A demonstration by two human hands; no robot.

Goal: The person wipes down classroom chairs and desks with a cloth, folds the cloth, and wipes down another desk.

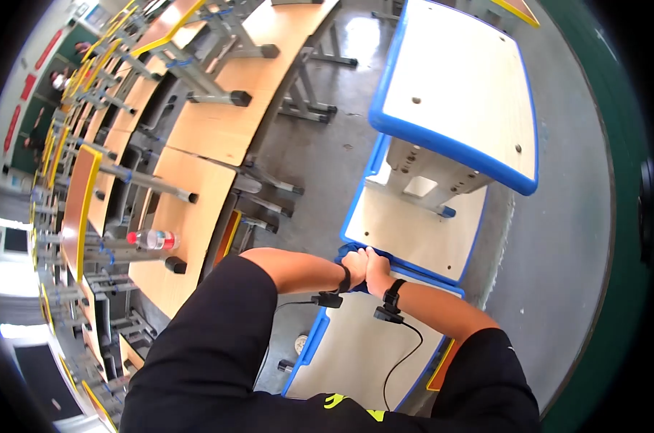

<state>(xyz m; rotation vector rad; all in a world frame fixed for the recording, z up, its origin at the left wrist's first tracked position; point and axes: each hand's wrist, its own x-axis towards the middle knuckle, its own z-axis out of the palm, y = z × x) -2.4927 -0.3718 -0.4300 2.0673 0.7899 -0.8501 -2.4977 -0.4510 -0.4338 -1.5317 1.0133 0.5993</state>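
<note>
My left hand (354, 264) and my right hand (377, 270) are pressed close together, with fingers closed around a bunched dark blue cloth (349, 250). Parts of the cloth stick out beside both hands; the rest is hidden under them. Both hands are over the seam between two pale desktops with blue rims, the nearer desk (363, 339) and the farther desk (413, 224). Each wrist wears a black band with a small device and a cable.
An upturned desk or stool (457, 79) rests on the farther desk. Left, long wooden tables (219, 130) carry upturned stools (81, 209) and a plastic bottle (154, 239) with a red cap. A green board (601, 108) runs along the right. People (58, 79) are far back.
</note>
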